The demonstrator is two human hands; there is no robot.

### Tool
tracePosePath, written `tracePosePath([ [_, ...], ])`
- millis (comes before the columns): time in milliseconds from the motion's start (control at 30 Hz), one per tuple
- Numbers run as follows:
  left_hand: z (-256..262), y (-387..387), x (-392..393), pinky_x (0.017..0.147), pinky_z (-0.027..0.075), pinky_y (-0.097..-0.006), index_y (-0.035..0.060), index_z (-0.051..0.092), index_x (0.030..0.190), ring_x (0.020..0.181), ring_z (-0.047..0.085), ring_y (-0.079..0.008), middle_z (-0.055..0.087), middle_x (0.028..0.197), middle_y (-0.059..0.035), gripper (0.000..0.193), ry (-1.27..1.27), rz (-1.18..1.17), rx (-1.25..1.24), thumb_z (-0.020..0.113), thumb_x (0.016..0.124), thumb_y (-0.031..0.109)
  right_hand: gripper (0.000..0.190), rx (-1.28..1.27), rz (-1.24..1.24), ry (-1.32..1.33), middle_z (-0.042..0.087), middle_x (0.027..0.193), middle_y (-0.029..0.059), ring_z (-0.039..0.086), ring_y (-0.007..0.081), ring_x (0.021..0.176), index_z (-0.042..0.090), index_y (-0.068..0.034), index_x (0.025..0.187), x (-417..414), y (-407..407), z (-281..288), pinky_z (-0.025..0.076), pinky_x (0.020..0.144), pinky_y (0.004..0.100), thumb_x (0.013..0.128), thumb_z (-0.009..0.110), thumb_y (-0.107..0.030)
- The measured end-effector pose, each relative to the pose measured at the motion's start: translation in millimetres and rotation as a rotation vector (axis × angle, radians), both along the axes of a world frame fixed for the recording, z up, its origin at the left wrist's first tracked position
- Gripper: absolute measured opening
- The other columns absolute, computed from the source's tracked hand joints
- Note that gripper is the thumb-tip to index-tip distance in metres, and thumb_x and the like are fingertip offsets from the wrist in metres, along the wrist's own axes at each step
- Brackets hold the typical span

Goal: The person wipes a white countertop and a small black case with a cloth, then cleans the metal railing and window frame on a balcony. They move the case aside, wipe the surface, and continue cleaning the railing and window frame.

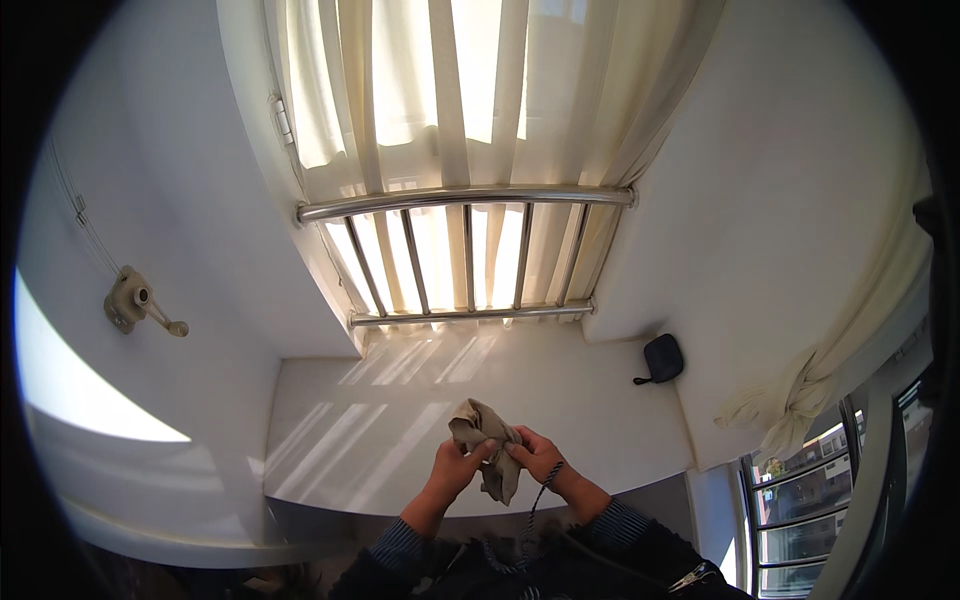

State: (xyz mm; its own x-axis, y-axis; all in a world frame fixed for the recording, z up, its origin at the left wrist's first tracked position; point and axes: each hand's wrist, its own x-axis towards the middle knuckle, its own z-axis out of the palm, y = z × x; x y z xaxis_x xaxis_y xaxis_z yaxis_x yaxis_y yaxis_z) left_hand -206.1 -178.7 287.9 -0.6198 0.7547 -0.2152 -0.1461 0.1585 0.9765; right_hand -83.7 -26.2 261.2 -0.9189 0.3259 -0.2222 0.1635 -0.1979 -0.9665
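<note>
A crumpled beige-grey cloth [475,423] is held up over the front of a white window ledge [570,405]. My left hand [454,465] grips its left side, thumb on top. On the other side, my right hand [541,454] pinches the same cloth, and the two thumbs nearly meet at its middle. One end of the fabric bunches above my fingers; a pointed end hangs below them. Whether it is a bag or a plain piece of cloth I cannot tell. A dark braided cord [534,504] runs from beside my right wrist down towards my dark clothing.
A small black case with a loop [663,358] stands at the ledge's right corner. Behind the ledge are a metal railing [465,196] and sheer curtains [405,90]. A hand crank [136,298] is mounted on the left wall. At right hangs a knotted curtain [799,397] near a barred window [802,510].
</note>
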Motion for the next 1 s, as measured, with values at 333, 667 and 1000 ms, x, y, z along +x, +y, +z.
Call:
tracePosePath([
  [333,31.5,16.3,-33.0,0.102,0.05,-0.0385,-0.0025,0.058,0.124,0.114,0.063,-0.0224,0.065,0.123,-0.0126,0.033,-0.197,0.203,0.371,0.049,0.106,0.023,0.03,-0.09,-0.103,0.21,0.066,0.115,0.0076,0.064,0.0149,0.105,0.061,-0.002,0.128,3.6,83.4,61.6,0.051,0.096,0.0277,0.103,0.047,-0.011],
  [667,82.9,41.8,-48.4,0.084,0.054,-0.0304,0.0016,0.059,0.111,0.095,0.065,-0.0173,0.067,0.107,-0.0079,0.017,-0.102,0.449,0.327,0.048,0.103,0.012,0.032,0.045,0.195,0.013,0.069,0.104,0.0069,0.063,0.0133,0.098,0.062,-0.001,0.124,-4.9,124.2,67.9,0.05,0.09,0.0282,0.103,0.052,-0.023],
  [1000,113.0,85.6,-49.1,0.077,0.051,-0.0366,-0.0034,0.061,0.108,0.082,0.064,-0.0232,0.066,0.086,-0.0171,0.028,0.359,0.225,-0.198,0.048,0.097,0.019,0.068,0.511,0.261,0.279,0.05,0.136,0.0159,0.055,0.0273,0.122,0.038,-0.008,0.142,-43.4,66.9,59.5,0.047,0.101,0.0404,0.09,0.073,-0.034],
])
